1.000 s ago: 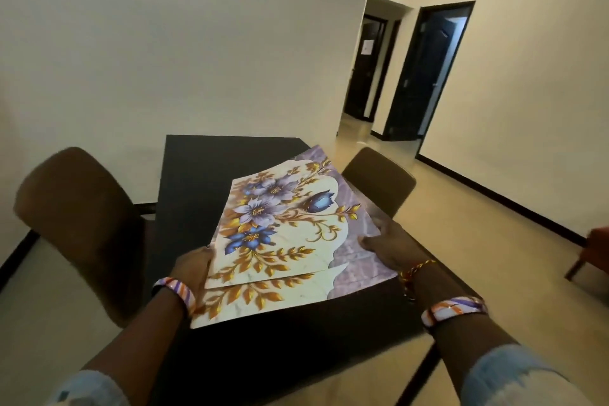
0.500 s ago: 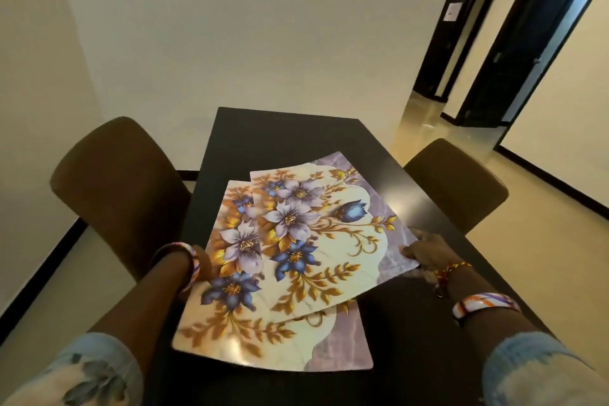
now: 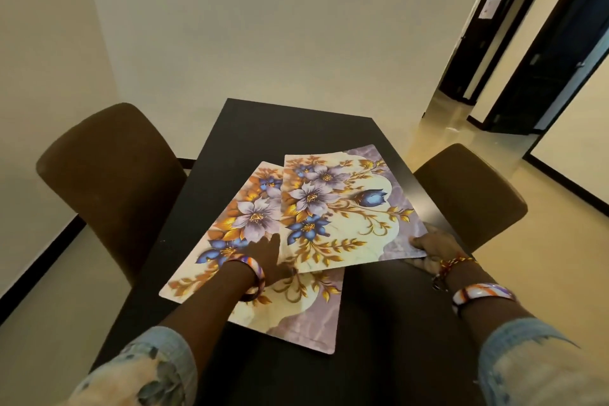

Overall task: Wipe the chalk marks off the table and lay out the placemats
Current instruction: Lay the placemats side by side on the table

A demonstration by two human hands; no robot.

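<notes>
top placemat [image 3: 349, 208]: middle of the frame, lying across the upper right part of the other one. half a second ago the two were fanned in a tighter stack, now this one has slid right and they're coming apart.
bottom placemat [image 3: 250, 277]: flat on the table, lower left of centre, its far corner tucked under the top one.
my left hand [image 3: 268, 255]: now flat on the bottom mat, fingers straight, tips slipping under the top mat's edge. it was out at the left rim before.
my right hand [image 3: 431, 245]: right of centre, fingers curled over the top mat's near right corner, pinching it.
table [image 3: 290, 128]: dark, no chalk marks i can see, so wiping looks done.
chairs: brown chair [image 3: 112, 181] at left, another chair [image 3: 468, 194] at right.
meaning: separating the pair, placing each is next.
</notes>
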